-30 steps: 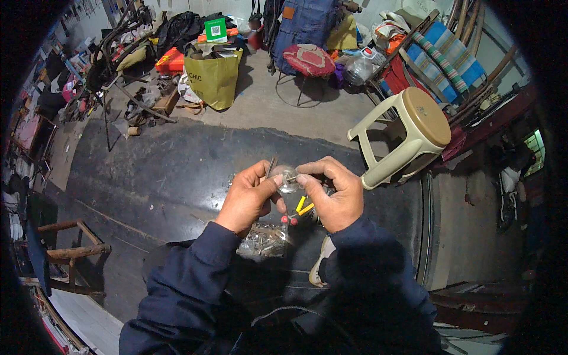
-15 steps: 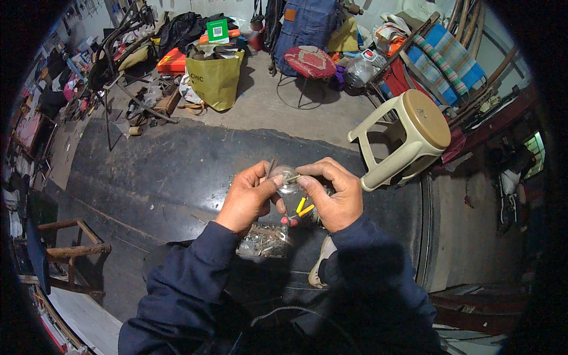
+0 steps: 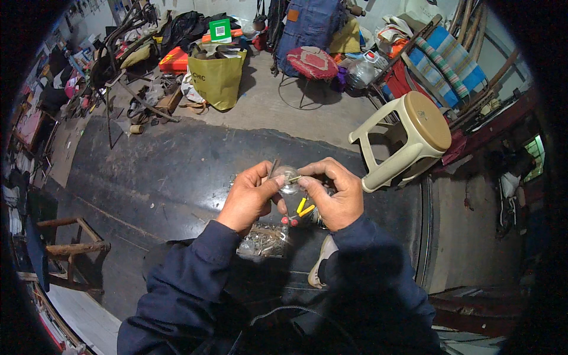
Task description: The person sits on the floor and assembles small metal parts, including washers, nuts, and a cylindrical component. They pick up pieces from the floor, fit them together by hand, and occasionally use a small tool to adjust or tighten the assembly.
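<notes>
My left hand (image 3: 251, 195) is closed, with a thin dark metal strip (image 3: 274, 167) sticking up between its thumb and fingers. Facing it, my right hand (image 3: 337, 192) pinches a small brass-coloured rod (image 3: 294, 178) between thumb and forefinger. The two hands almost meet. A clear round dish-like thing (image 3: 289, 186) shows between them; whether a hand holds it or it rests below, I cannot tell. Under the hands lie a tool with yellow handles (image 3: 303, 206) and one with red handle ends (image 3: 290, 221), both partly hidden.
A box of small metal parts (image 3: 263, 241) stands on the dark floor mat (image 3: 160, 171) near my shoe (image 3: 321, 263). At right is a cream plastic stool (image 3: 384, 142), at left a wooden frame (image 3: 74, 251). A yellow bag (image 3: 217, 83) and red-topped stool (image 3: 312, 62) stand farther back.
The small rod has tilted slightly between my right fingertips. Both hands otherwise stay in nearly the same place, and the view has shifted a little.
</notes>
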A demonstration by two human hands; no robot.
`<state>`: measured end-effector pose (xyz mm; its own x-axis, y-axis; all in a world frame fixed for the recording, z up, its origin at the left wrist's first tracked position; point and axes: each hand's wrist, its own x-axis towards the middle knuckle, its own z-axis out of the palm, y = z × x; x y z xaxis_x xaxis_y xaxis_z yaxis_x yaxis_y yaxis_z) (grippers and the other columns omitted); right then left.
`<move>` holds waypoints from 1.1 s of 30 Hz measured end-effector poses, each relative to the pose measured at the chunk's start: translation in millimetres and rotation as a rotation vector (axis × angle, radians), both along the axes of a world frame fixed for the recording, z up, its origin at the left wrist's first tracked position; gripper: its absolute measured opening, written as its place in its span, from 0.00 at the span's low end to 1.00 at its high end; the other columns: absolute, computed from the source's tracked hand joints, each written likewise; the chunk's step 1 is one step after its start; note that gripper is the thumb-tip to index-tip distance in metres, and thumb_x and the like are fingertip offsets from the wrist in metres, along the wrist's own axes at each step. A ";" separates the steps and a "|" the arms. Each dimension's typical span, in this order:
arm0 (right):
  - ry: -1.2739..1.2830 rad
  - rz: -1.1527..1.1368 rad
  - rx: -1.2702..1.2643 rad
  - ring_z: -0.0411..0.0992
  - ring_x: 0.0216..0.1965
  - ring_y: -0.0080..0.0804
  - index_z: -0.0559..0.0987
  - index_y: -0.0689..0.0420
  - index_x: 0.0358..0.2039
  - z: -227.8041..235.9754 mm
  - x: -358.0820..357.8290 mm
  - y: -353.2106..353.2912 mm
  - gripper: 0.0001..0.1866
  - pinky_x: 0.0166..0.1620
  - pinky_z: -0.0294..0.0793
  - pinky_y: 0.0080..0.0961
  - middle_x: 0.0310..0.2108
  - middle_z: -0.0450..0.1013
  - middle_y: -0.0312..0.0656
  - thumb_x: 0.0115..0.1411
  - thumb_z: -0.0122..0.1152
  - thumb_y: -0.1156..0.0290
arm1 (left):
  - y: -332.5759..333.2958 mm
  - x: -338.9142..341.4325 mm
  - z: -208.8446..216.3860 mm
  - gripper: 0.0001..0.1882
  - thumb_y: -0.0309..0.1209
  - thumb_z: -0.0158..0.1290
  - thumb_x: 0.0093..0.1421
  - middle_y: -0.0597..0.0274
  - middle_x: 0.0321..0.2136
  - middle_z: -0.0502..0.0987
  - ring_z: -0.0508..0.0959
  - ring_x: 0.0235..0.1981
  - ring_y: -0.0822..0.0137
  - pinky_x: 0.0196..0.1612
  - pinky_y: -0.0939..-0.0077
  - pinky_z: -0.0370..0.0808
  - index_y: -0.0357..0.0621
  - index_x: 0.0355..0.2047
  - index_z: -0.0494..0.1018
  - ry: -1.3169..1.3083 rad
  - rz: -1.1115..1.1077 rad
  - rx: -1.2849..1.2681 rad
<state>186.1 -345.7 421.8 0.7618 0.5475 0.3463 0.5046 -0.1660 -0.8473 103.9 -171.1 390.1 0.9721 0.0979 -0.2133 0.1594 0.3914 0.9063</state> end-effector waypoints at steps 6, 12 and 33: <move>-0.016 -0.010 -0.005 0.72 0.32 0.20 0.81 0.62 0.36 -0.1 -1.2 0.0 0.04 0.36 0.71 0.18 0.31 0.76 0.36 0.59 0.65 0.79 | 2.4 -0.7 0.3 0.08 0.33 0.52 0.69 0.66 0.29 0.79 0.77 0.19 0.79 0.16 0.88 0.58 0.42 0.43 0.73 0.009 -0.028 0.007; -0.008 -0.033 0.002 0.72 0.32 0.19 0.81 0.61 0.36 1.4 -2.2 -0.5 0.05 0.36 0.71 0.18 0.31 0.76 0.36 0.57 0.66 0.81 | 2.2 -0.2 -2.0 0.08 0.33 0.52 0.69 0.68 0.29 0.78 0.77 0.19 0.79 0.17 0.89 0.58 0.42 0.43 0.73 0.004 -0.020 0.020; -0.108 0.003 -0.052 0.76 0.33 0.27 0.83 0.62 0.35 2.6 -1.0 -2.0 0.07 0.37 0.74 0.22 0.32 0.77 0.42 0.54 0.67 0.82 | 0.9 -0.8 -1.7 0.08 0.32 0.52 0.69 0.67 0.29 0.79 0.78 0.20 0.79 0.16 0.88 0.58 0.43 0.44 0.74 0.006 -0.040 0.010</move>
